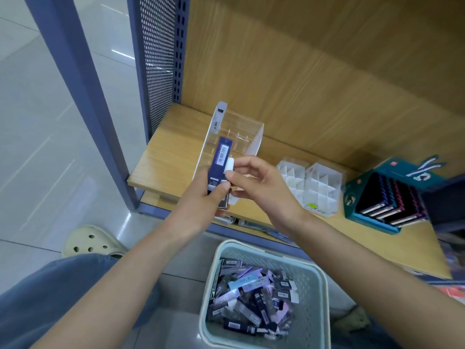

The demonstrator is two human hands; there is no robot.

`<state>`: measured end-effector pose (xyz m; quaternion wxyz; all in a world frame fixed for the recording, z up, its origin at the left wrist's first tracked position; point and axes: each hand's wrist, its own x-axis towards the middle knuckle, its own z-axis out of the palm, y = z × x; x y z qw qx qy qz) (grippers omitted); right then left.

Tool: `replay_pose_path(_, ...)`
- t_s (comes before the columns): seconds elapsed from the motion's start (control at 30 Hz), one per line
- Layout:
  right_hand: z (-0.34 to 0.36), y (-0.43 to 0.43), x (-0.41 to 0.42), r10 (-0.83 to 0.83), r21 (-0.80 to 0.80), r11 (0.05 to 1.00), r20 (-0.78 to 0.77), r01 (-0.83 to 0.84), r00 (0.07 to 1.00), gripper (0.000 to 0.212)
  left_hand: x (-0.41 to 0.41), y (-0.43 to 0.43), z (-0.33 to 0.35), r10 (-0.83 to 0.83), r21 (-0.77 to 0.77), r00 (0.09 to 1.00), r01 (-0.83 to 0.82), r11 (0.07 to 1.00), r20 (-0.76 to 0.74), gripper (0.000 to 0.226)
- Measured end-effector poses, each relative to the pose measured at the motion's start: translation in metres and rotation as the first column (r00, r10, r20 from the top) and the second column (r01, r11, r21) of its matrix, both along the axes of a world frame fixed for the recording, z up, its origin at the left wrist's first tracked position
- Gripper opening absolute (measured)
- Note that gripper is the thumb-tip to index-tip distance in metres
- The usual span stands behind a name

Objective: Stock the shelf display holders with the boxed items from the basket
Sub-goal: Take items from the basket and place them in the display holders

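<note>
Gripping a dark blue box (pixel 221 157) upright in front of the shelf (pixel 171 152), the left hand (pixel 201 197) curls round its lower half; whether more boxes sit behind it cannot be told. The right hand (pixel 259 187) pinches a white-ended box (pixel 230 167) just beside it, thumb and forefinger together. Both hands hide the front of the clear display holder (pixel 241 129). Below, the basket (pixel 317 285) holds a heap of boxed items (pixel 251 298), their print too blurred to read.
</note>
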<state>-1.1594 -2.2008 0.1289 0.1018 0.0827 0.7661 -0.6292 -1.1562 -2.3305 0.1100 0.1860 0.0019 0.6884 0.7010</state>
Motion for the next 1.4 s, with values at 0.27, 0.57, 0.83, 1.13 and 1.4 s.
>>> replay_pose_path(0.27, 0.010, 0.057, 0.014, -0.351, -0.134, 0.931, -0.062, 0.340, 0.934, 0.017, 0.002, 0.030, 0.008, 0.039, 0.069, 0.998, -0.042, 0.997, 0.050, 0.020)
replay_pose_path(0.57, -0.033, 0.201, 0.002, -0.482, 0.423, 0.703, -0.307, 0.572, 0.820, 0.020, -0.004, 0.069, -0.008, 0.007, -0.021, 0.999, -0.006, 1.000, 0.036, 0.015)
replay_pose_path(0.83, -0.066, 0.249, -0.046, -0.323, 0.669, 0.582, -0.331, 0.462, 0.887, 0.024, -0.015, 0.114, -0.014, -0.019, -0.004, 0.998, 0.020, 1.000, 0.058, 0.018)
replay_pose_path(1.13, -0.098, 0.266, -0.053, -0.099, 0.830, 0.505, -0.218, 0.238, 0.971, 0.022, -0.021, 0.142, -0.028, -0.059, -0.001, 0.994, 0.059, 0.998, 0.096, 0.021)
replay_pose_path(1.4, -0.106, 0.274, -0.071, -0.162, 0.764, 0.580, -0.231, 0.282, 0.959, 0.019, -0.020, 0.143, -0.039, 0.006, -0.052, 0.991, 0.001, 0.999, 0.133, 0.014)
